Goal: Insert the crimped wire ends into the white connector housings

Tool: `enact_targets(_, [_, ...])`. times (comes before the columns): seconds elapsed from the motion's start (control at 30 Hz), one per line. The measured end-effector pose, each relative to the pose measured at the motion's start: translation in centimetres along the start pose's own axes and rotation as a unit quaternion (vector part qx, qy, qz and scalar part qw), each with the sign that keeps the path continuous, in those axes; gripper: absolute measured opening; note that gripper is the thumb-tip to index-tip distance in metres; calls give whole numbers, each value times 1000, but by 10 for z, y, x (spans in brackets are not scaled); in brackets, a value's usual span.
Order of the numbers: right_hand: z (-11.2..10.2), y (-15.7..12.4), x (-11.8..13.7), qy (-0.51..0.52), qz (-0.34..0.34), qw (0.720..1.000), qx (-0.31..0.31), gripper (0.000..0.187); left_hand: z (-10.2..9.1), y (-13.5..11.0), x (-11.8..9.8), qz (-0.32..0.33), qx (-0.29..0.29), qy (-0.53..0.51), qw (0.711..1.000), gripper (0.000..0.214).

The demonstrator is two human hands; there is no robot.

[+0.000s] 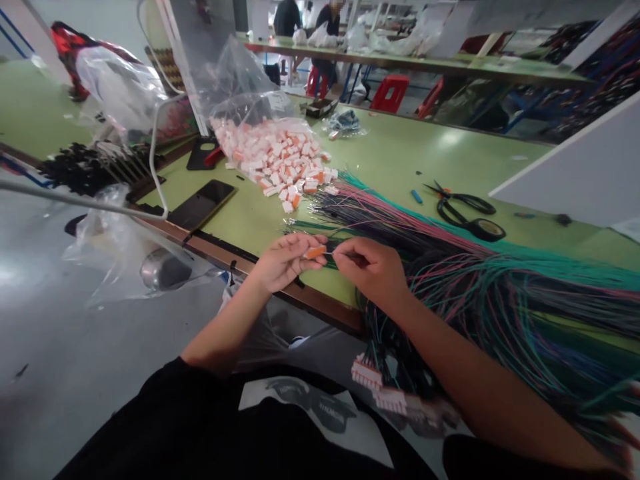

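Observation:
Between the thumb and fingers of my left hand point(286, 261) is a small orange and white connector housing point(315, 253). My right hand point(373, 270) is closed in a pinch beside it, on a thin wire point(329, 253) whose end meets the housing's right side; how far in it sits I cannot tell. Just beyond my hands lies a bundle of long black, pink and green wires point(425, 237), their bare tips pointing left. A heap of the same orange and white housings point(287, 160) spills from a clear plastic bag point(240, 87).
Black-handled scissors point(463, 207) and a roll of black tape point(485, 229) lie at the right. A phone point(203, 205) rests on the left, near a white metal rod point(155, 147). Finished-looking wired connectors point(385, 390) hang below the table edge. People point(327, 20) stand at a far table.

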State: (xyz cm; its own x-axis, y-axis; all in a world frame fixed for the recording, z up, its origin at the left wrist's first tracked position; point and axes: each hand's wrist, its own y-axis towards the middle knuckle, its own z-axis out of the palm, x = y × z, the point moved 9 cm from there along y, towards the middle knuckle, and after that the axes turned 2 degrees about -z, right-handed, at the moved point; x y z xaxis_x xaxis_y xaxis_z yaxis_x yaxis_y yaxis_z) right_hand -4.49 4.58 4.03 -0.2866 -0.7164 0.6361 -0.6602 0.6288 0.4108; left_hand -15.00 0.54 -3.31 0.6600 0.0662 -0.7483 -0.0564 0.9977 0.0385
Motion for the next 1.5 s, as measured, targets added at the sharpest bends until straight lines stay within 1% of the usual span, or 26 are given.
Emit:
enact_targets(0.13, [1, -2, 2, -32, -13, 999, -1, 17, -1, 1, 2, 4, -4, 0, 1000, 37])
enact_targets(0.23, [2, -3, 4, -45, -8, 999, 12, 18, -4, 3, 6, -7, -11, 6, 1000, 30])
enact_targets(0.33, [4, -3, 7, -59, -13, 998, 26, 18, -7, 4, 7, -7, -20, 14, 1000, 30])
enact_targets(0.47, [6, -2, 8, -77, -20, 996, 29, 17, -5, 4, 5, 7, -6, 20, 1000, 32])
enact_targets(0.63, [9, -3, 5, -104, -24, 994, 25, 17, -3, 3, 4, 5, -8, 55, 998, 29])
enact_targets(0.83, [12, -3, 5, -149, -29, 988, 37, 19, 1, 2, 2, 24, 10, 54, 998, 34])
enact_targets(0.93, [13, -3, 3, -162, -30, 985, 41, 20, 0, 3, 2, 35, 3, 58, 998, 37])
enact_targets(1.03, [16, -4, 1, -175, -30, 983, 46, 20, -3, 4, 4, 34, -9, 69, 997, 39])
enact_targets(1.13, [19, -4, 1, -190, -34, 980, 50, 20, -4, 5, 6, 37, -9, 69, 997, 41])
enact_targets(1.27, [27, -5, 0, -219, -36, 972, 77, 23, -6, 6, 11, 22, -9, 71, 997, 43])
enact_targets(1.33, [29, -4, -2, -204, -31, 975, 86, 22, -7, 6, 13, 10, -7, 70, 997, 41])
enact_targets(1.43, [27, -4, -5, -113, -14, 990, 83, 17, -7, 6, 13, -6, -7, 61, 998, 37])
enact_targets(1.5, [23, -3, -6, -71, -7, 995, 75, 16, -7, 6, 13, -12, -9, 56, 998, 36])
